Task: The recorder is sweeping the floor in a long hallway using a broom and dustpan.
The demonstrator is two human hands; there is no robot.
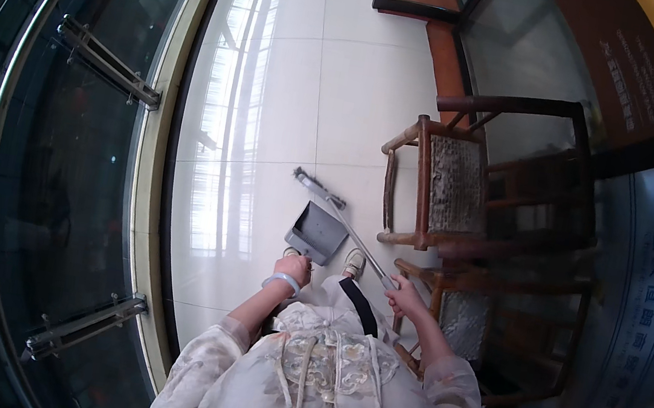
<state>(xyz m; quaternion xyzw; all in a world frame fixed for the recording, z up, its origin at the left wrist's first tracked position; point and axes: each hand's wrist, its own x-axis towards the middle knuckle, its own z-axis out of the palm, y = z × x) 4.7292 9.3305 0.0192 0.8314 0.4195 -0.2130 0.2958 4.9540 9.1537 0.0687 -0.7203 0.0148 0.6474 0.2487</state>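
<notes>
My right hand (408, 298) is wrapped round the long grey handle of a broom (360, 246). The stick slants up and left to a narrow head with dark bristles, which rests on the floor just beyond a grey dustpan (333, 235). That dustpan sits in front of my feet, its hollow side toward the left. My left hand (295, 269), with a pale bangle at the wrist, is closed at the near end of the dustpan, seemingly on its handle, most of which the fist hides.
Pale glossy tiles (274, 109) cover the floor. Along the left runs a glass railing with a metal handrail (6, 107). Two wooden chairs with woven seats, a far one (456, 182) and a near one (463, 322), stand at the right before glass panels.
</notes>
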